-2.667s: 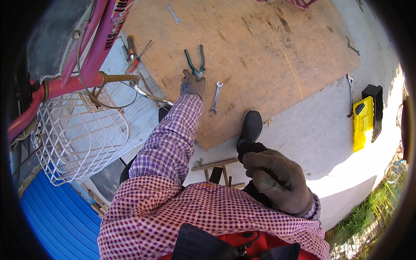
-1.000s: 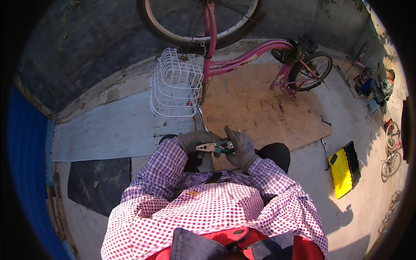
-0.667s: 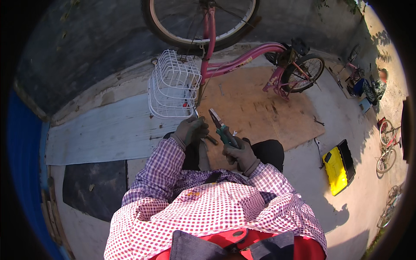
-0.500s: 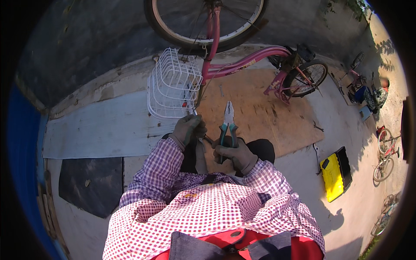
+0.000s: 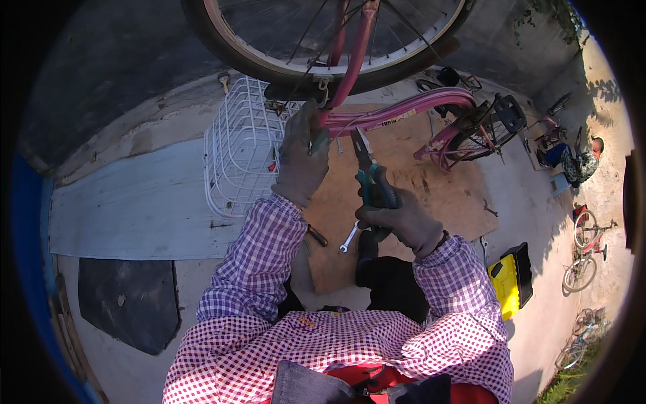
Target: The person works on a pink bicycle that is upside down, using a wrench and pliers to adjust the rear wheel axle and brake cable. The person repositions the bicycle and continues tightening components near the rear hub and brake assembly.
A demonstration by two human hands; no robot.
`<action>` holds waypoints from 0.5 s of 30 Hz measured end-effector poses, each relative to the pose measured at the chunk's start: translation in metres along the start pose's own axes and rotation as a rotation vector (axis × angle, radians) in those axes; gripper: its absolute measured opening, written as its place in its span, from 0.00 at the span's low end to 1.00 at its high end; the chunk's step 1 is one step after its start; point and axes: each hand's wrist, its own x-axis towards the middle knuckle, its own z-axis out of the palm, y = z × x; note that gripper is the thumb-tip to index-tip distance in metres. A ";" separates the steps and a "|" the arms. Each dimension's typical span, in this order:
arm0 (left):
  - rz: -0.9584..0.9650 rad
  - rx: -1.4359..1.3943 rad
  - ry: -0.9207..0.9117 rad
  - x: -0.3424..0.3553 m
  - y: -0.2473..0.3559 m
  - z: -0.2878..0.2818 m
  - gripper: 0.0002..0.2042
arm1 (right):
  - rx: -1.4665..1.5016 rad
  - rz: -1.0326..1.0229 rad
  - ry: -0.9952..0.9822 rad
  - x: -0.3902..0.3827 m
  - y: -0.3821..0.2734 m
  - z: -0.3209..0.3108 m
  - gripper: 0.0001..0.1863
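Observation:
My right hand (image 5: 407, 219), in a grey work glove, grips combination pliers (image 5: 373, 182) with teal and black handles. The plier jaws point up and forward, slightly parted, close to the pink frame tube. My left hand (image 5: 301, 161), gloved too, is raised between the white wire basket (image 5: 232, 145) and the pink bicycle frame (image 5: 397, 114). Its fingers are curled closed near the frame's front end; a small metallic bit shows at them, too small to name. Above both hands stands the bicycle's spoked wheel (image 5: 323, 84) with a black tyre.
A spanner (image 5: 349, 238) and a dark-handled screwdriver (image 5: 317, 236) lie below my hands by a brown board (image 5: 431, 195). A yellow and black toolbox (image 5: 508, 283) sits to the right. A person (image 5: 584, 161) and other bicycles (image 5: 587, 249) are farther off. Dark sheet (image 5: 128, 303) lies left.
Both hands have moved up and forward to the bicycle. The pliers now tilt left with jaws parted. My view has shifted closer to the wheel, and the spanner and screwdriver show more fully.

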 end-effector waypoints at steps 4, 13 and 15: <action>-0.006 -0.007 0.027 0.018 0.002 0.005 0.30 | -0.039 0.038 0.021 0.030 -0.020 -0.007 0.20; 0.017 0.131 0.070 0.045 0.006 0.013 0.32 | -0.139 0.151 -0.017 0.064 -0.064 -0.014 0.26; 0.040 0.137 0.069 0.048 0.002 0.015 0.31 | -0.168 0.179 -0.038 0.070 -0.068 -0.015 0.30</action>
